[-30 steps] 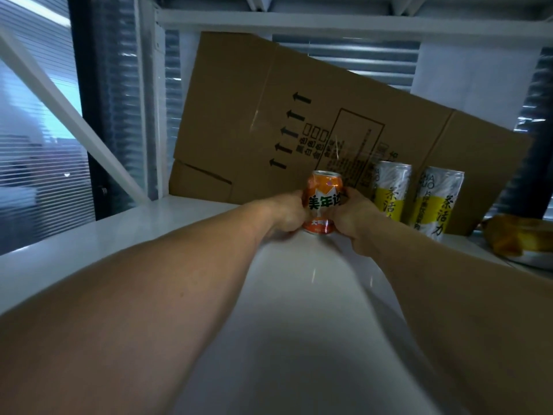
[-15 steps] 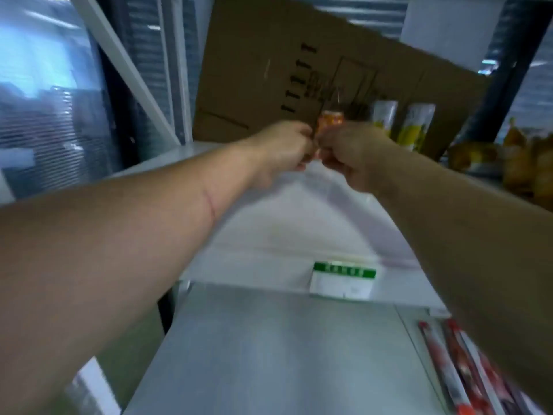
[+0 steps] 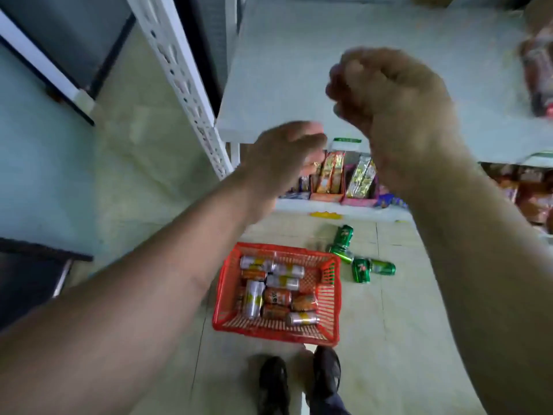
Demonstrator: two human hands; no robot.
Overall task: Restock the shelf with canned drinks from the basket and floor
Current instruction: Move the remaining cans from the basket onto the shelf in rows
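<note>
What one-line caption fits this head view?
Both empty hands, left and right, hover above a red basket of cans, green cans lying on the floor beside it.

You are standing in a small shop: white metal shelving [image 3: 299, 55] with a price label [image 3: 347, 144] on its edge, packaged snacks in display boxes [image 3: 329, 175] on the lower shelf, and a red shopping basket [image 3: 332, 295] of canned drinks [image 3: 278, 296] on the tiled floor [image 3: 389, 339].

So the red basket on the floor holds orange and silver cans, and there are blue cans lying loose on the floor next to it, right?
Not quite. The head view shows the red basket holding orange cans and silver cans, but the loose cans on the floor beside it are green, not blue.
</note>
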